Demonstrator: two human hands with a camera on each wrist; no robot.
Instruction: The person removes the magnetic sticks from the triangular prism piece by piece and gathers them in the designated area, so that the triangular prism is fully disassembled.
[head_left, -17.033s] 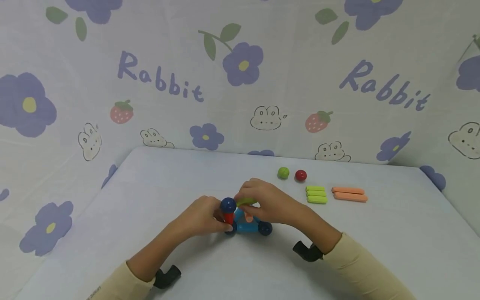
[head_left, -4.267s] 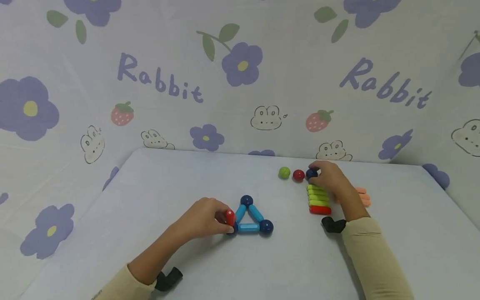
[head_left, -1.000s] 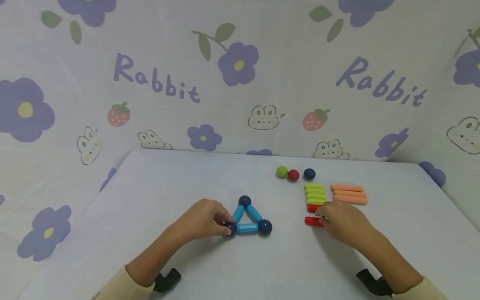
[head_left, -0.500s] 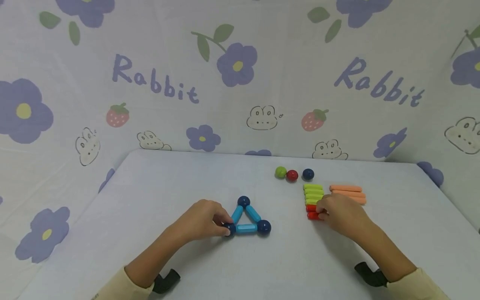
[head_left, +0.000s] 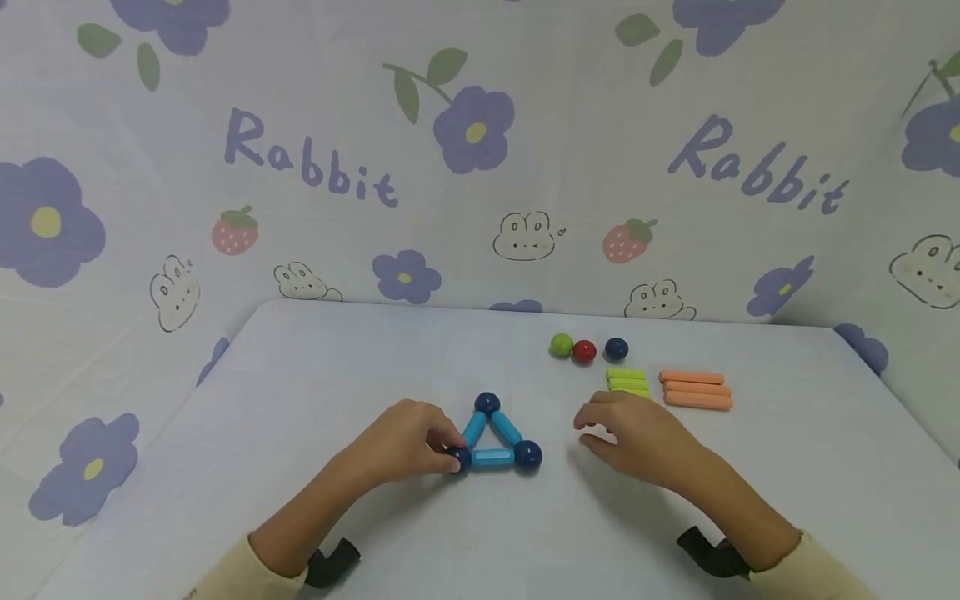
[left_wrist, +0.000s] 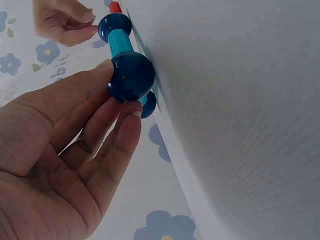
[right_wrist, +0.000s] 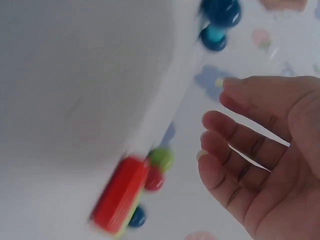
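Note:
On the white table lies a flat triangle of a ball-and-stick building toy: light-blue sticks (head_left: 492,457) joined by dark-blue balls at the corners. My left hand (head_left: 401,442) pinches the near-left dark-blue ball (left_wrist: 132,77) between thumb and fingertips. To the right of the triangle, my right hand (head_left: 637,437) hovers with fingers loosely bent and nothing between them. The right wrist view shows a red stick (right_wrist: 120,192) beside its fingers; in the head view this hand covers the red sticks and part of the row of green sticks (head_left: 627,380).
At the back right sit a green ball (head_left: 562,345), a red ball (head_left: 584,352) and a dark-blue ball (head_left: 617,348). Three orange sticks (head_left: 696,402) lie side by side right of the green ones. A patterned cloth (head_left: 480,208) rises behind the table.
The upright red stick and its top ball have come off the triangle; sticks and a ball joined those on the right. My right hand let go of a red stick and moved left. The left stayed.

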